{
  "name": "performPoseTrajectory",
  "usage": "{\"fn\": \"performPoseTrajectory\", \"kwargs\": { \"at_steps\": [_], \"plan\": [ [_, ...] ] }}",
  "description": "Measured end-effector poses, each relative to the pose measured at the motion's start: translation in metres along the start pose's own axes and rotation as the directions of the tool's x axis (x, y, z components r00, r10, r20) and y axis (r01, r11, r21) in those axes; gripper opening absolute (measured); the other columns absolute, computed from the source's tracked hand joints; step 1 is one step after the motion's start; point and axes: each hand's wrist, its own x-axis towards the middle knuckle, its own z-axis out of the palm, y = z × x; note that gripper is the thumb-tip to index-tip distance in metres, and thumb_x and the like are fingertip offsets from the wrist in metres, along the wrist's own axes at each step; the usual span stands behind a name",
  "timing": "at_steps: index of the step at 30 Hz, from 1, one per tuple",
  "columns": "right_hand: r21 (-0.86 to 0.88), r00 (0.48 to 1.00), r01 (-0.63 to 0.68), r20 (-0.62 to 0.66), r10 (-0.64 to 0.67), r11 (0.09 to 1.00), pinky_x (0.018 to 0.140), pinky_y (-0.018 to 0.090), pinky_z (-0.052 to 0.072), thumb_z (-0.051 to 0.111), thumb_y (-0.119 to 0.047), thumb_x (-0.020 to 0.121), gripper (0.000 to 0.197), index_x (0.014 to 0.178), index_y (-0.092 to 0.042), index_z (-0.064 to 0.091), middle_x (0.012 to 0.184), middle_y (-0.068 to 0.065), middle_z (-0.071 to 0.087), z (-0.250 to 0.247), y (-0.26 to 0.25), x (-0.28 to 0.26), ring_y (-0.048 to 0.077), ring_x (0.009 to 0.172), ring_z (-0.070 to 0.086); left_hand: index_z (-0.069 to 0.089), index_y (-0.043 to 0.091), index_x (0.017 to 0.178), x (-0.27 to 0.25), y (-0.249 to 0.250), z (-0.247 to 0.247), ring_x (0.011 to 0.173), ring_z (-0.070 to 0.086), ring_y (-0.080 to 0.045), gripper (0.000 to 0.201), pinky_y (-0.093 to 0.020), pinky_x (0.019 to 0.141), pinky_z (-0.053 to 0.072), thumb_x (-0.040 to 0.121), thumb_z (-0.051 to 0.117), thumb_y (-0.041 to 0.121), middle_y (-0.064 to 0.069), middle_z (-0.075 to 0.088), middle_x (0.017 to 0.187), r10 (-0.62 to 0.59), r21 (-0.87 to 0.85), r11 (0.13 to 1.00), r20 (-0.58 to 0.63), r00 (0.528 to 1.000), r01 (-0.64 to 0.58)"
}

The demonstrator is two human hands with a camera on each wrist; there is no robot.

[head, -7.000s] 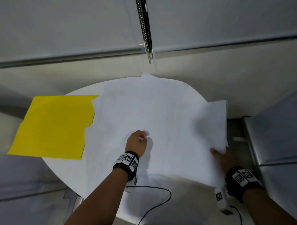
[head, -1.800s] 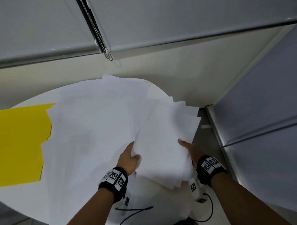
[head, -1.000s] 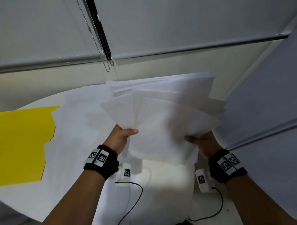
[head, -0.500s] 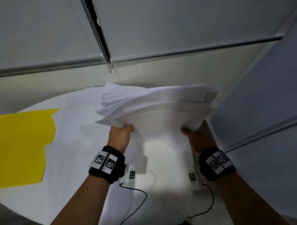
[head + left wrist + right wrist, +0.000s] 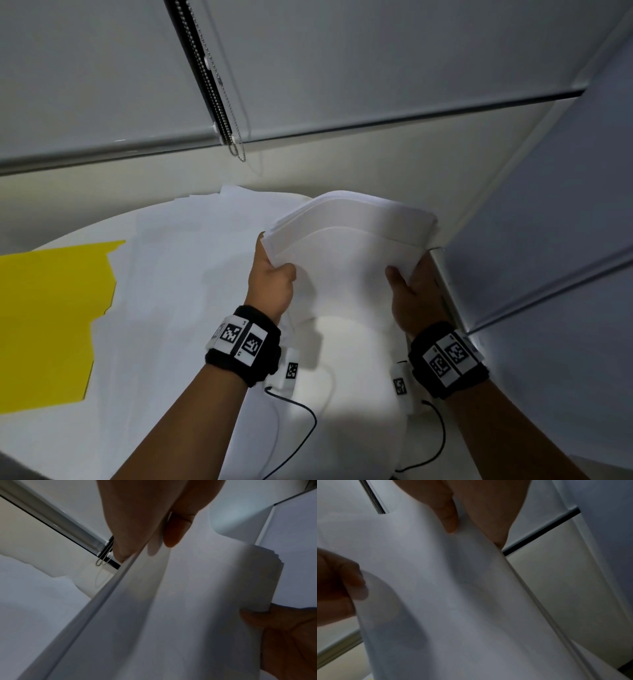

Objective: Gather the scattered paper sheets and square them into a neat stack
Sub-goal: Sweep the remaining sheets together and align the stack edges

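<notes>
We grip a bowed stack of white paper sheets (image 5: 346,250) with left hand (image 5: 270,284) and right hand (image 5: 416,294), above the round white table (image 5: 356,394), right of a yellow sheet (image 5: 48,322).

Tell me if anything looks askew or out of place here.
The paper bundle held between the left hand and right hand bows upward, its edges still uneven. More white sheets and a yellow sheet lie loose on the table.

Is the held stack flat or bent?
Bent: the stack arches upward between the left hand and right hand.

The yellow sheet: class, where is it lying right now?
In the head view, the yellow sheet lies flat at the table's left edge, partly under loose white sheets, left of the left hand.
</notes>
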Motion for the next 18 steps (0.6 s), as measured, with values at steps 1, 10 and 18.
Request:
{"fn": "performPoseTrajectory", "kwargs": {
  "at_steps": [1,10,18],
  "plan": [
    [0.033,0.999,0.032,-0.011,-0.032,0.999,0.09,0.024,0.039,0.059,-0.014,0.09,0.046,0.126,-0.035,0.039,0.111,-0.007,0.051,-0.001,0.0,0.001,0.012,0.1,0.051,0.057,0.02,0.122,-0.001,0.001,0.0,0.104,0.062,-0.035,0.07,-0.051,0.088,0.052,0.054,0.051,0.005,-0.014,0.066,0.11,0.006,-0.013,1.0,-0.029,1.0,-0.007],
    [0.233,0.997,0.064,0.038,-0.075,0.97,0.088,0.027,0.046,0.061,-0.004,0.072,0.055,0.113,-0.036,0.043,0.111,0.002,0.056,-0.021,0.004,0.013,0.012,0.1,0.058,0.056,0.007,0.119,0.007,-0.002,-0.004,0.092,0.064,-0.018,0.066,-0.03,0.076,0.052,0.054,0.051,-0.003,-0.008,0.067,0.104,0.055,-0.088,0.995,0.008,0.998,-0.054],
    [0.0,0.991,-0.075,0.107,0.075,0.997,0.084,0.015,0.044,0.061,-0.013,0.092,0.045,0.133,-0.016,0.044,0.111,-0.006,0.057,-0.003,0.02,0.014,0.015,0.105,0.056,0.054,0.031,0.121,0.019,-0.014,0.017,0.106,0.065,-0.022,0.052,-0.05,0.099,0.05,0.074,0.065,0.011,0.001,0.069,0.112,-0.028,-0.014,1.0,0.003,1.0,0.028]
  ]
}}
